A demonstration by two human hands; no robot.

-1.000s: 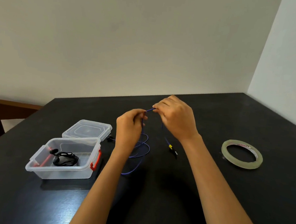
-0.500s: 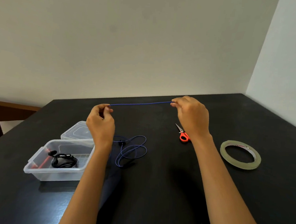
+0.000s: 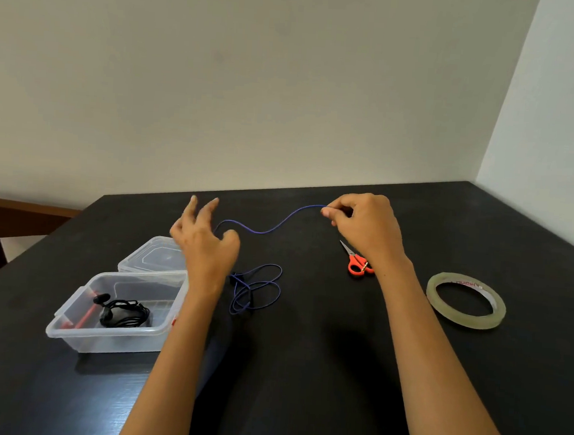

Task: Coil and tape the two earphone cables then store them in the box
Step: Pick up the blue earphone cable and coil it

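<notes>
Black table (image 3: pixel 299 405): clear box (image 3: pixel 117 343) at left holding a coiled black earphone (image 3: pixel 124 313), its lid (image 3: pixel 155 255) just behind. Orange scissors (image 3: pixel 357 264) lie partly behind the right wrist; the tape roll (image 3: pixel 465 322) is further right, its reddish print unreadable. The blue earphone cable (image 3: pixel 261 231) sags between the hands, the remainder looped on the table. Right hand (image 3: pixel 366 223) pinches the cable's end. Left hand (image 3: pixel 205 245) is raised, fingers spread, with the cable running behind it.

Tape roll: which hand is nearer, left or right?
Right. The right hand, pinching the blue cable, is left of the tape roll and farther back; the left hand is farther left, beside the clear box.
</notes>
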